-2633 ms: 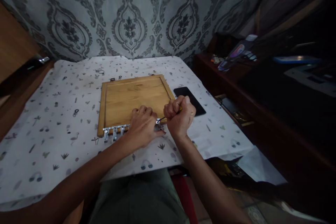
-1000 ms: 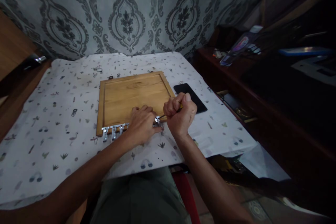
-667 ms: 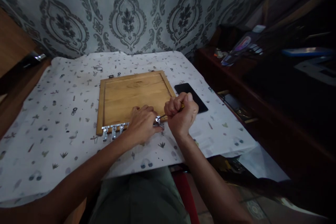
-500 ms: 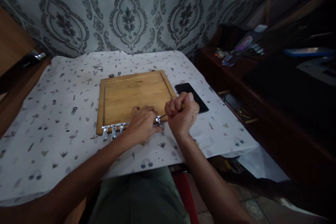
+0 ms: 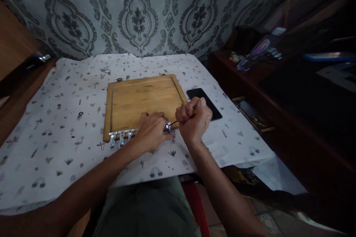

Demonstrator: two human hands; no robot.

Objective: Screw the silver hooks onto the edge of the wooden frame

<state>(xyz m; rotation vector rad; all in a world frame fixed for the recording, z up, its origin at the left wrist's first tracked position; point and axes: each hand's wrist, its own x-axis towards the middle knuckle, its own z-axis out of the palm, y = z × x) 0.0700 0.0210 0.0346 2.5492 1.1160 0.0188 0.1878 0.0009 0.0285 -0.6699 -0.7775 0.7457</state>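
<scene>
A framed wooden board (image 5: pixel 143 98) lies flat on the patterned white cloth. A metal hook rail (image 5: pixel 122 134) runs along its near edge, with several hooks hanging over the edge. My left hand (image 5: pixel 151 130) lies palm down on the rail, fingers flat, holding it against the board. My right hand (image 5: pixel 194 120) is a fist around a screwdriver (image 5: pixel 172 123) with a yellow handle. Its thin shaft points left and down at the rail's right end, just past my left fingertips.
A black phone (image 5: pixel 204 103) lies on the cloth right of the board. The cloth-covered table (image 5: pixel 55 126) ends close to my lap. A dark wooden side unit (image 5: pixel 264 92) with clutter stands at the right. Patterned wallpaper rises behind.
Both hands have stayed in place at the rail's right end. The view has shifted slightly, and my right fist shows small turns around the screwdriver.
</scene>
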